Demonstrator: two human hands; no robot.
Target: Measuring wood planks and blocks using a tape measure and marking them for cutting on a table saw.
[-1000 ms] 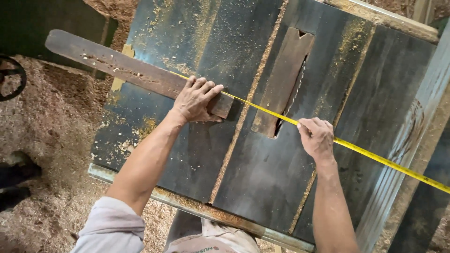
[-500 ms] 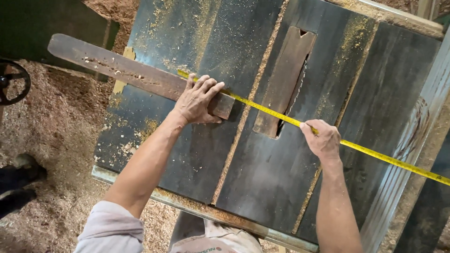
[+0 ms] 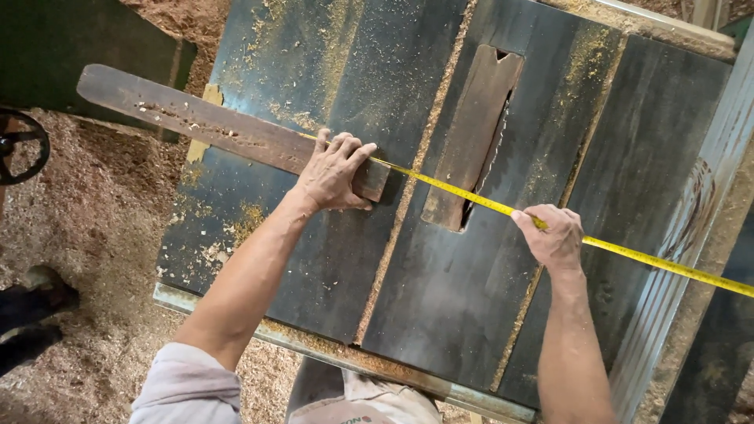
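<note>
Sliding rightward along the yellow tape point(image 3: 471, 195), right hand point(image 3: 554, 237) is pinching it; left hand point(image 3: 334, 169) is pressing the plank point(image 3: 204, 122) flat; keeping tape taut should help.

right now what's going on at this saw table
A person leans over a dark, sawdust-strewn saw table. The left hand presses flat on the end of a long wooden board lying on the table. The right hand pinches a yellow tape measure, which runs from under the left hand across the blade slot and off to the right. Sawdust covers the floor around the table.
</note>
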